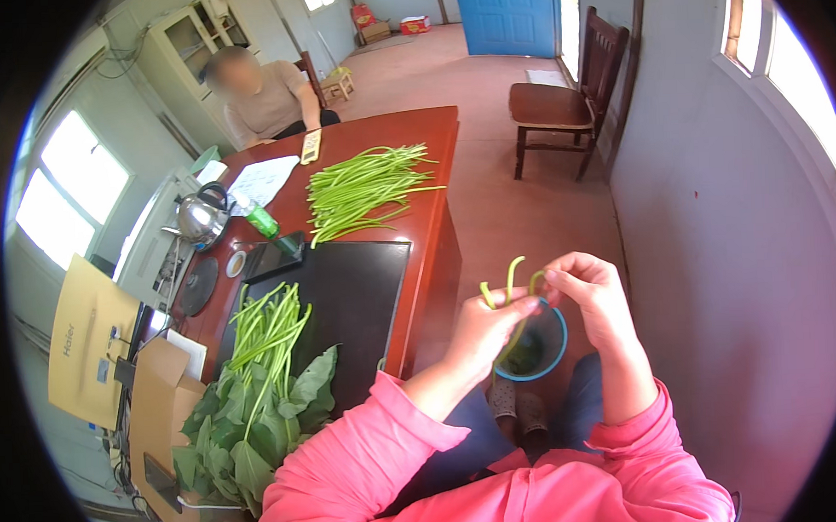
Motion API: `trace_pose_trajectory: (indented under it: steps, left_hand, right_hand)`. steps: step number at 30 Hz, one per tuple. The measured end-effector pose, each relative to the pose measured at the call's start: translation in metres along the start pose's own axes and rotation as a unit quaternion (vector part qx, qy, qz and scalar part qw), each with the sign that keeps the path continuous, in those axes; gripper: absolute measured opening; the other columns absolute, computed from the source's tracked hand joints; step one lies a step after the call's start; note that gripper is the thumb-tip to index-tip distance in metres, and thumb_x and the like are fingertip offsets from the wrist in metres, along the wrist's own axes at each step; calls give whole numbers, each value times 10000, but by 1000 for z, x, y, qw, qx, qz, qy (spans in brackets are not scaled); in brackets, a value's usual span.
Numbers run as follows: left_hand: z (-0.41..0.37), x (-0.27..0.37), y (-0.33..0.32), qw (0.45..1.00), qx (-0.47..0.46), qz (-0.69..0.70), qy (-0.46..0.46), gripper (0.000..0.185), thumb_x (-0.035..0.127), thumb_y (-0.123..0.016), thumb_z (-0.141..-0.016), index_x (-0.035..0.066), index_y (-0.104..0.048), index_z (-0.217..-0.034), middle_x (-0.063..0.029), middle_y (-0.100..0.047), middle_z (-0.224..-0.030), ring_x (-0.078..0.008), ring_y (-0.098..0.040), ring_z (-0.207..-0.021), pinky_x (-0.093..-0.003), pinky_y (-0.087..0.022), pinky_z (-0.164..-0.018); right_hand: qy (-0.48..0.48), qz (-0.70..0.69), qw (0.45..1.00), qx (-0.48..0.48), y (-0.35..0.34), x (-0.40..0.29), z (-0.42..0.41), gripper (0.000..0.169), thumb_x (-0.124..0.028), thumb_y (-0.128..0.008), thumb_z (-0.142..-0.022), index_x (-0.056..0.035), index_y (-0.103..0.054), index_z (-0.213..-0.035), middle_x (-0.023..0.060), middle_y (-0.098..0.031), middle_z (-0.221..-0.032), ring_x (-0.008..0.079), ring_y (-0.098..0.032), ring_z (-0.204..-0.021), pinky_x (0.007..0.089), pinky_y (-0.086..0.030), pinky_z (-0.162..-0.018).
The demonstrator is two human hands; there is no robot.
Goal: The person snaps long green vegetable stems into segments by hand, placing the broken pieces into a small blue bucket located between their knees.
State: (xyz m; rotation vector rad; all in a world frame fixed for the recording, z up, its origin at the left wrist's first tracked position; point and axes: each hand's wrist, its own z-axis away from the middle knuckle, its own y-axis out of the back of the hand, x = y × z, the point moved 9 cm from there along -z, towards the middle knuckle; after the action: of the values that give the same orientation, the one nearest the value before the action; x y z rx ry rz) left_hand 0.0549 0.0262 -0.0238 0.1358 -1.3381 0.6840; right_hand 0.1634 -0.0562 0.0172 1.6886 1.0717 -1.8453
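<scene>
Several green leaf stalks (512, 278) stick up from my left hand (486, 325), which grips them above the floor. My right hand (588, 289) pinches the bent upper end of one of these stalks between thumb and fingers. Below both hands, a blue-rimmed bin (558, 353) stands by my feet with dark green scraps inside. To my left on the desk lies a bunch of leafy stalks (254, 418), its broad leaves towards me. Farther off, a pile of bare stalks (370, 187) rests on the red-brown desk (434, 226).
A black desk mat (353, 291), a steel kettle (202, 217), a green-labelled bottle (261, 221) and papers (263, 180) are on the desk. A Haier monitor (89, 341) stands at left. Across the desk sits a person (271, 97). A wooden chair (554, 108) stands by the wall.
</scene>
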Motion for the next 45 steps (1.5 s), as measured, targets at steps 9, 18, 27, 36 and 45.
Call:
trace_pose_trajectory:
  steps: [9,18,27,36,45]
  left_hand:
    - [-5,17,3,989,-31,-27,-143,212,106,-625,-885,-51,-637,-1028,-77,-655,-917,-135,-600,-880,-267,-466,-811]
    - [2,31,3,977,7,-113,-183,171,100,-663,-857,-18,-677,-981,-44,-664,-884,-100,-591,-831,-240,-457,-761]
    - [2,31,-2,971,-21,-94,-218,139,20,-689,-811,-30,-680,-941,-48,-627,-906,-126,-592,-844,-244,-469,-756]
    - [3,29,-3,969,-18,-139,-203,128,9,-677,-816,-32,-684,-937,-38,-598,-886,-126,-588,-852,-247,-476,-770]
    - [6,29,-10,958,-31,-174,-228,149,31,-673,-825,-15,-689,-965,-38,-609,-882,-126,-576,-858,-252,-462,-781]
  right_hand:
    - [-90,-70,993,-22,-9,10,8,113,-84,-618,-834,29,-620,-826,74,-630,-725,131,-572,-590,249,-470,-583]
    - [-120,-159,979,-44,-4,19,7,108,-60,-581,-816,33,-633,-837,89,-634,-721,153,-566,-570,268,-475,-584]
    - [-165,-191,966,-61,2,28,9,108,-44,-564,-756,30,-629,-799,101,-618,-676,186,-560,-541,290,-465,-559]
    - [-195,-163,964,-76,4,30,11,84,-67,-574,-762,5,-591,-724,76,-584,-636,145,-531,-505,280,-459,-511]
    - [-171,-173,969,-51,14,33,11,80,-66,-560,-739,3,-578,-703,61,-540,-605,149,-484,-505,276,-412,-484]
